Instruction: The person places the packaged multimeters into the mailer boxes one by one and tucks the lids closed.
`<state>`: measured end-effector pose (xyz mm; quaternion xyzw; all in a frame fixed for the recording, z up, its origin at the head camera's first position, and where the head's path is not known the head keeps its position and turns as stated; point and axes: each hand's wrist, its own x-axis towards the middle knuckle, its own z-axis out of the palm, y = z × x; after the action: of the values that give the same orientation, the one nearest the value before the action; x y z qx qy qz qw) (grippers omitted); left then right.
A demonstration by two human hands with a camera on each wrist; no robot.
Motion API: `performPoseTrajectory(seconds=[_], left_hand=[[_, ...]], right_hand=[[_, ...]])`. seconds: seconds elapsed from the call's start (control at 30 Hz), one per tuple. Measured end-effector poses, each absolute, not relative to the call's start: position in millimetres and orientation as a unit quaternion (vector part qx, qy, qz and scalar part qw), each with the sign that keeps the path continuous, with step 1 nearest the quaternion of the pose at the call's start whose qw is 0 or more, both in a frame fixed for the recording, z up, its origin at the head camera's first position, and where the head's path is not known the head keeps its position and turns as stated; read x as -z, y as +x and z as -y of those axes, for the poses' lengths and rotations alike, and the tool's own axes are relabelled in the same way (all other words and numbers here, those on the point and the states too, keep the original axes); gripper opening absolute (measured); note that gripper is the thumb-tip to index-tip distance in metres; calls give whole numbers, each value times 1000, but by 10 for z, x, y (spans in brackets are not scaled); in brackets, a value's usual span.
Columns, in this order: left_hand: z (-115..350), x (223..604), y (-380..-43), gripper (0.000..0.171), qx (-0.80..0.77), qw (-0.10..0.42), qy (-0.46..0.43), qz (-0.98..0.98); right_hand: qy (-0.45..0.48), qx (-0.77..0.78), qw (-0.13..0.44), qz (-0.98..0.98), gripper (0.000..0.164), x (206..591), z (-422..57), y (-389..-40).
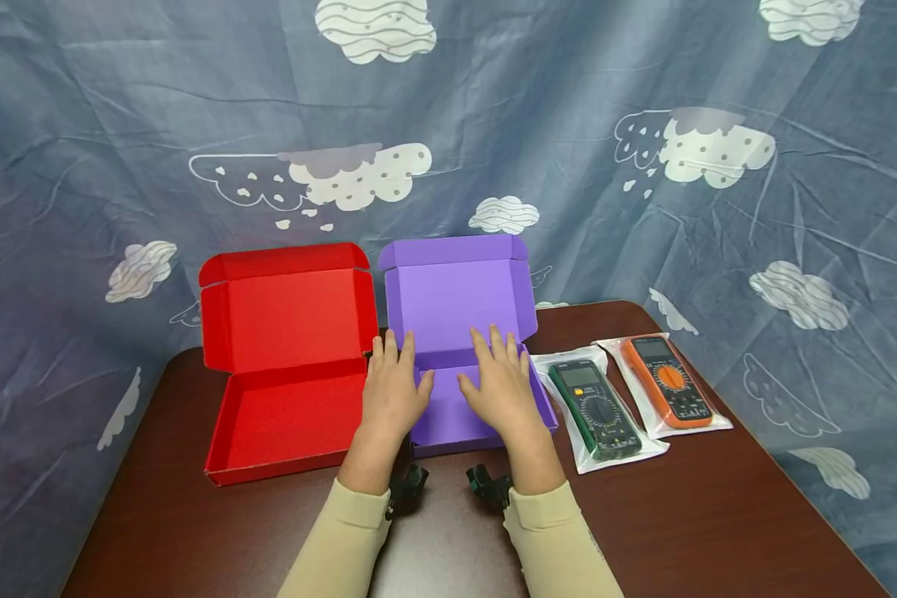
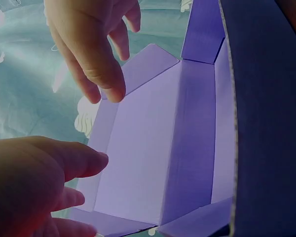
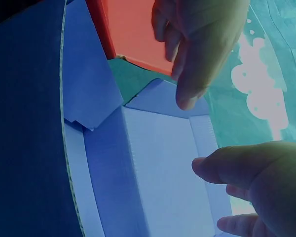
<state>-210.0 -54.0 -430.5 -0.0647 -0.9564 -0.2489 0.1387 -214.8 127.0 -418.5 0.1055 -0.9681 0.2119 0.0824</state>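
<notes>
Over the left side of the open purple box is my left hand, fingers spread and nothing held. My right hand is above the box's right side, also spread and holding nothing. The box's lid stands raised at the back. In the left wrist view, the left hand is at the lower left and the right hand at the top, apart from each other. The right wrist view has the right hand low and the left hand high, in front of the purple lid.
Left of the purple box stands an open red box, lid up. On the right lie a green multimeter and an orange multimeter, both in clear bags. A cloud-patterned cloth hangs behind the brown table.
</notes>
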Motion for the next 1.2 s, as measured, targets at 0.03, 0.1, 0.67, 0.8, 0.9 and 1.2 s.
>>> performPoseTrajectory(seconds=[0.03, 0.1, 0.67, 0.8, 0.9, 1.2], left_hand=[[540, 4309, -2098, 68, 253, 140, -65, 955], [538, 4315, -2100, 67, 262, 139, -63, 953], [498, 4332, -2102, 52, 295, 136, -60, 944], [487, 4337, -2089, 47, 294, 133, -63, 944], [484, 4348, -2077, 41, 291, 132, -67, 945], [573, 4389, -2119, 25, 275, 116, -64, 952]], right_hand=[[105, -211, 83, 968, 77, 4185, -1277, -2150], [104, -211, 82, 968, 76, 4186, -1293, -2155], [85, -240, 78, 964, 73, 4156, -1511, -2159], [79, -237, 69, 966, 73, 4134, -1554, -2152], [75, -234, 66, 967, 72, 4115, -1586, -2140], [58, -259, 75, 961, 67, 4068, -1680, -2093]])
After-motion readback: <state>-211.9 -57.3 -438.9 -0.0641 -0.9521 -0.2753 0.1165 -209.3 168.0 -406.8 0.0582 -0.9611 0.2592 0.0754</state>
